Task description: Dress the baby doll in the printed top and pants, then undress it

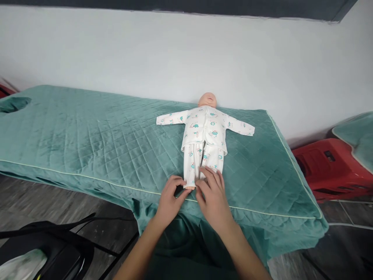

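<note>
A baby doll (208, 100) lies on its back, arms spread, in a white printed long-sleeved jacket (205, 124) and matching trousers (192, 159). My left hand (171, 196) pinches the outer edge of the cuff on the leg to the left, with the thumb under the doll's foot (190, 188). At that cuff's inner edge, the thumb and forefinger of my right hand (214, 194) close on the fabric. The other fingers of my right hand lie over the second trouser leg and hide its lower end.
The doll rests on a long bed with a green quilted cover (116, 140), which has a face hole at the far left. Behind it stands a white wall (163, 54). Red plastic stools (335, 167) are at the right, and a black chair (49, 249) is at the lower left.
</note>
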A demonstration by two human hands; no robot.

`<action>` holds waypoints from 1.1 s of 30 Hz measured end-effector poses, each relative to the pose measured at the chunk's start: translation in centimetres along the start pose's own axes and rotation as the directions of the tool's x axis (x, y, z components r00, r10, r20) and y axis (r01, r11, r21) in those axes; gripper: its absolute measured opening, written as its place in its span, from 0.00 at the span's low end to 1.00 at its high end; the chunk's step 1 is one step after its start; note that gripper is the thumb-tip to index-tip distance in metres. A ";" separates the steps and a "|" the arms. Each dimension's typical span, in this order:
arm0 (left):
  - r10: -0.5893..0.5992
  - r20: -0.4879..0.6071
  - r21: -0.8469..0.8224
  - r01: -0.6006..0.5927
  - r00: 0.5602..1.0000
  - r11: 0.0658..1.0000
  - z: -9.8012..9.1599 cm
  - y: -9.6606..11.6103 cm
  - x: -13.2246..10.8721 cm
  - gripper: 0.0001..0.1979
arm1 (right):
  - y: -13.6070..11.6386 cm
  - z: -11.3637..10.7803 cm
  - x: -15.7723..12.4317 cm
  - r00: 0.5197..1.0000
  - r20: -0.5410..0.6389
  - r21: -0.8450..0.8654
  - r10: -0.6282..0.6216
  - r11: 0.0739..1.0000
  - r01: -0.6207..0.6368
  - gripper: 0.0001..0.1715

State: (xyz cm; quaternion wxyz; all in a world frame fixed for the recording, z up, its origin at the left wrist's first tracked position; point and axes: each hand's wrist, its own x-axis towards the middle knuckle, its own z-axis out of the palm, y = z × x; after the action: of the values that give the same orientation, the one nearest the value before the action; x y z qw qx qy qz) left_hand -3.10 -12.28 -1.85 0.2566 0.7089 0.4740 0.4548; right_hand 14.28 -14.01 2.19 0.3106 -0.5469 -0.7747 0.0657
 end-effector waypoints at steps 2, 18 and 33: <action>-0.036 -0.006 -0.044 0.035 0.999 0.998 0.0 -0.2 -0.1 0.05 | 0.1 0.1 -0.5 1.000 0.005 0.008 -0.009 1.000 0.009 0.11; 0.027 -0.078 0.082 -0.021 0.997 0.996 -0.1 -0.2 -0.9 0.15 | 2.3 0.0 -3.2 0.981 -0.176 0.114 0.085 0.991 -0.066 0.23; -0.022 -0.170 -0.012 0.020 0.985 1.000 -0.7 -1.4 -1.3 0.04 | 2.2 -0.8 -8.9 0.987 -0.083 0.175 0.134 0.977 -0.118 0.27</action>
State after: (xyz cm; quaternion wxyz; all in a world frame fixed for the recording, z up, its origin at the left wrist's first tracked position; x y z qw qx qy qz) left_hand -4.53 -12.93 -3.11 0.2235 0.6613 0.4993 0.5132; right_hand 18.33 -21.23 -1.75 0.3876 -0.5691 -0.7143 0.1250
